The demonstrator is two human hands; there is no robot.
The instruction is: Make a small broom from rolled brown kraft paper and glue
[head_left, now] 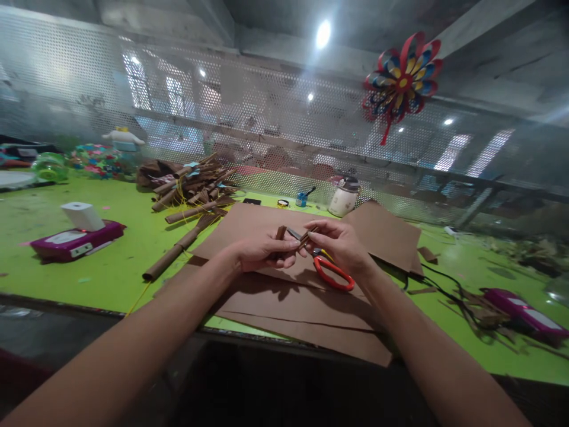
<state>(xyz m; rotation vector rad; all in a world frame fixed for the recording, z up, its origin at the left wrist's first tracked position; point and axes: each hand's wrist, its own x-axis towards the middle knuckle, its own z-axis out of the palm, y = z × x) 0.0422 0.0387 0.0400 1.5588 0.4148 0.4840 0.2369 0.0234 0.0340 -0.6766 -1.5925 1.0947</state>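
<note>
The left hand [269,251] and right hand [334,242] both pinch a brown paper piece [305,239], which might tear if tugged unevenly.

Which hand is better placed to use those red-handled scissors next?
Probably the right hand: the scissors' red handle is just below it, and the left hand is farther away. Both hands hold small brown pieces, so the right might need to let go first.

Perforated wall [275,112], apparently metal
</note>
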